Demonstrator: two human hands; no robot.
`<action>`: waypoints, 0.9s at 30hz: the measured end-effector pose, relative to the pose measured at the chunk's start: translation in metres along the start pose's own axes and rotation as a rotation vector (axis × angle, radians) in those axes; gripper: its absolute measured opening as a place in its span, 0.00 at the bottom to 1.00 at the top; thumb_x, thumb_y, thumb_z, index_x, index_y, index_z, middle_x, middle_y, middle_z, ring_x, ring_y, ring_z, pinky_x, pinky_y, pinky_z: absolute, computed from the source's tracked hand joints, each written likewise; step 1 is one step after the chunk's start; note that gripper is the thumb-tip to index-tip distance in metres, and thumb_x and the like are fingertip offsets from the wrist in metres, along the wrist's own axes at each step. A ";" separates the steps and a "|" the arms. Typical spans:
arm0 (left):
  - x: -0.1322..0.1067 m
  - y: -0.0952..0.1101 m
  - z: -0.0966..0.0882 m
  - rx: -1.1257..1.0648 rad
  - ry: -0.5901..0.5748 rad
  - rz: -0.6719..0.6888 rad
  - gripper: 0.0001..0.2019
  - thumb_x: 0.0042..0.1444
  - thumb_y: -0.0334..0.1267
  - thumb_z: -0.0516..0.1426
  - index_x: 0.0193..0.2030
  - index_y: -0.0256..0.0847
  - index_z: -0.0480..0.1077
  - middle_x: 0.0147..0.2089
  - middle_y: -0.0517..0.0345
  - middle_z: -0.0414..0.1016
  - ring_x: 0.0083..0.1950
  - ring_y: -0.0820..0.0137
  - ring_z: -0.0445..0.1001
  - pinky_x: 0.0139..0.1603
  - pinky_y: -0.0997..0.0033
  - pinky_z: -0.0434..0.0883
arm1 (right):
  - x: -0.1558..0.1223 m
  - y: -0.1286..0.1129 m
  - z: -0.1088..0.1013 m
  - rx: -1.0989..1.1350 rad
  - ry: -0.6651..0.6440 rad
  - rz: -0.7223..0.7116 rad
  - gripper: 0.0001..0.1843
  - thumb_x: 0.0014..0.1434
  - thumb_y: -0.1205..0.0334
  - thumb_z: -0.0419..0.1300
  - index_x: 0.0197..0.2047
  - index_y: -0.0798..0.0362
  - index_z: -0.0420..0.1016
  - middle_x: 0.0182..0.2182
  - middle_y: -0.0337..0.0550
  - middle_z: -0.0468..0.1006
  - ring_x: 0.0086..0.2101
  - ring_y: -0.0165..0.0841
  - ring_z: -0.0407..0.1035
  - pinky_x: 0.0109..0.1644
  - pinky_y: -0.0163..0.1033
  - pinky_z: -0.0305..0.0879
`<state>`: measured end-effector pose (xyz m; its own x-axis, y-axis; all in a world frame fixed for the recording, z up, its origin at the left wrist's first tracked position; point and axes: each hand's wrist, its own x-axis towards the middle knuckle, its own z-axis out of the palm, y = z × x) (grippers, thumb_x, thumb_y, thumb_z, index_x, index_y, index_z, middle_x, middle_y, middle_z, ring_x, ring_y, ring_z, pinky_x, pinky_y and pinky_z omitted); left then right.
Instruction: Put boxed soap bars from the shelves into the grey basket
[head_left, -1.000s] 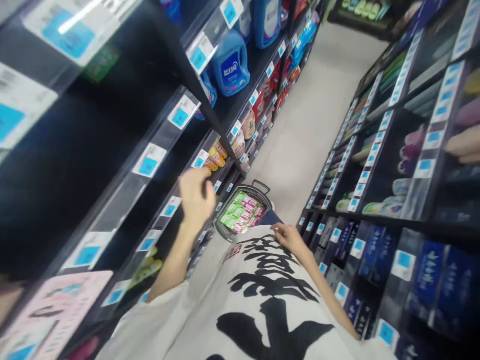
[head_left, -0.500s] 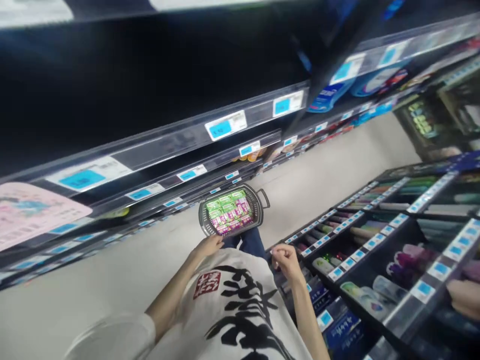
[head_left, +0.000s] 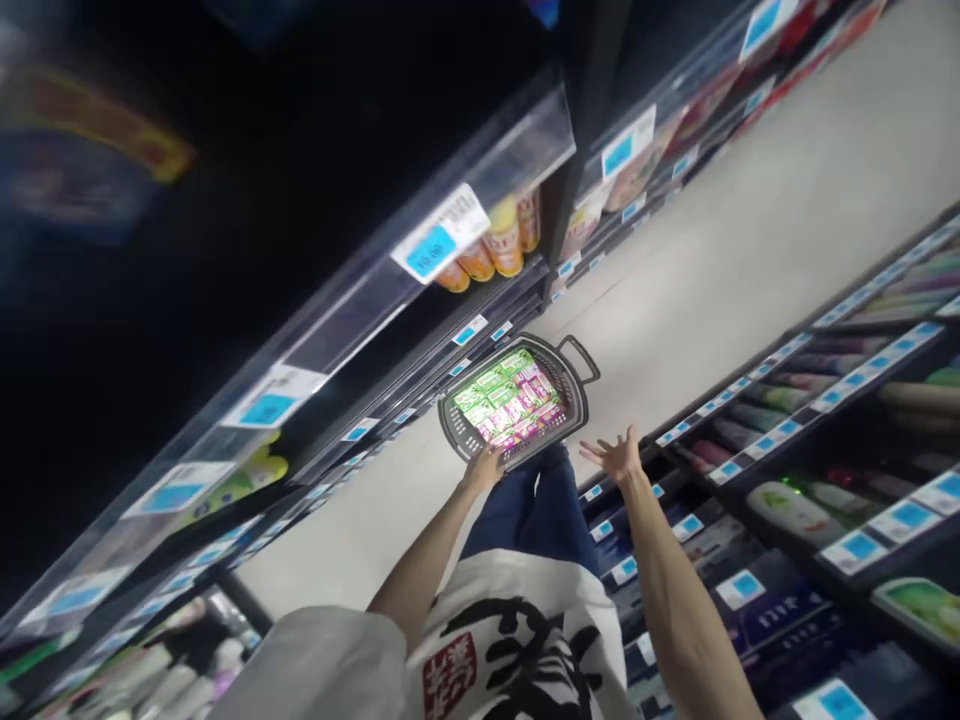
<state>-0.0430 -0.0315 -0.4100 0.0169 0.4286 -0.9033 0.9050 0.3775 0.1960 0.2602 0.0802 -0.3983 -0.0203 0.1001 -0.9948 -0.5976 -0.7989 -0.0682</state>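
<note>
A dark grey shopping basket point(head_left: 577, 400) is in front of my legs, its loop handle sticking out at the right. Inside it lie rows of small green-and-white packs point(head_left: 491, 385) and pink-purple packs point(head_left: 525, 400). My left hand point(head_left: 486, 468) is closed at the basket's near rim, left of centre; some of its fingers are hidden. To the right of the basket, my right hand point(head_left: 616, 455) is held out with its fingers spread, touching nothing. My feet are covered by the basket.
A dark shelf rack with price tags point(head_left: 441, 235) runs close by on the left, holding orange-yellow canisters point(head_left: 506, 235). On the right, low shelves carry bottles point(head_left: 795, 510) and dark blue boxes point(head_left: 787, 620). A pale floor aisle point(head_left: 750, 220) stretches away between them.
My view has turned, and the basket and both hands now appear farther right. My right hand has gone from curled to spread fingers. My left hand stays at the basket's near side.
</note>
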 end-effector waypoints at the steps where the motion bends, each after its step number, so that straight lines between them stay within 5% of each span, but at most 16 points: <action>1: 0.016 0.003 -0.002 0.028 0.010 0.026 0.27 0.67 0.37 0.56 0.73 0.41 0.66 0.76 0.45 0.62 0.75 0.57 0.63 0.74 0.61 0.64 | 0.012 0.002 -0.002 0.008 -0.001 0.002 0.46 0.72 0.29 0.40 0.79 0.34 0.16 0.79 0.58 0.35 0.65 0.53 0.68 0.49 0.64 0.79; 5: 0.079 0.010 -0.011 0.115 0.055 0.091 0.22 0.68 0.37 0.55 0.67 0.42 0.74 0.77 0.48 0.60 0.77 0.55 0.59 0.76 0.58 0.61 | 0.065 0.015 -0.009 -0.095 0.039 -0.003 0.48 0.72 0.28 0.39 0.80 0.39 0.18 0.78 0.62 0.39 0.60 0.52 0.73 0.48 0.62 0.80; 9: 0.140 0.014 -0.011 0.181 0.106 0.124 0.20 0.67 0.35 0.55 0.63 0.38 0.76 0.77 0.45 0.59 0.77 0.53 0.57 0.76 0.55 0.61 | 0.118 0.049 -0.024 -0.525 0.147 -0.160 0.46 0.73 0.35 0.46 0.82 0.47 0.34 0.75 0.64 0.50 0.58 0.51 0.75 0.50 0.61 0.80; 12: 0.189 0.017 0.000 0.222 0.118 0.159 0.22 0.66 0.32 0.55 0.65 0.37 0.74 0.78 0.43 0.58 0.79 0.54 0.53 0.79 0.53 0.55 | 0.146 0.092 -0.046 -0.659 0.192 -0.262 0.44 0.68 0.43 0.60 0.79 0.48 0.52 0.72 0.55 0.61 0.66 0.48 0.66 0.67 0.58 0.69; 14: 0.222 0.017 0.012 0.254 0.115 0.184 0.24 0.64 0.28 0.55 0.67 0.37 0.72 0.79 0.43 0.56 0.80 0.54 0.51 0.80 0.51 0.50 | 0.156 0.126 -0.067 -0.763 0.174 -0.342 0.40 0.66 0.46 0.60 0.76 0.53 0.60 0.68 0.54 0.69 0.67 0.45 0.65 0.74 0.54 0.59; 18: 0.277 0.011 0.036 0.359 0.177 0.185 0.24 0.65 0.24 0.52 0.66 0.33 0.72 0.77 0.35 0.60 0.80 0.52 0.53 0.80 0.44 0.48 | 0.160 0.190 -0.113 -1.058 0.096 -0.407 0.33 0.67 0.46 0.54 0.67 0.58 0.72 0.58 0.57 0.78 0.59 0.47 0.74 0.70 0.55 0.65; 22: 0.307 0.005 0.048 0.417 0.218 0.152 0.22 0.67 0.21 0.47 0.62 0.26 0.74 0.71 0.29 0.65 0.78 0.50 0.56 0.78 0.40 0.49 | 0.159 0.218 -0.136 -1.082 0.066 -0.352 0.26 0.67 0.47 0.52 0.56 0.55 0.80 0.54 0.52 0.81 0.56 0.45 0.76 0.67 0.51 0.69; 27: 0.305 0.020 0.050 0.411 0.087 0.225 0.20 0.66 0.22 0.52 0.62 0.30 0.74 0.67 0.33 0.71 0.75 0.53 0.61 0.76 0.49 0.58 | 0.159 0.217 -0.125 -1.051 0.032 -0.366 0.21 0.67 0.52 0.53 0.53 0.52 0.81 0.52 0.46 0.83 0.53 0.44 0.77 0.66 0.50 0.69</action>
<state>0.0017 0.0656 -0.7013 0.2119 0.5359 -0.8173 0.9765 -0.0814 0.1998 0.2272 -0.1510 -0.5809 0.0480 0.4292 -0.9019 0.4134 -0.8306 -0.3732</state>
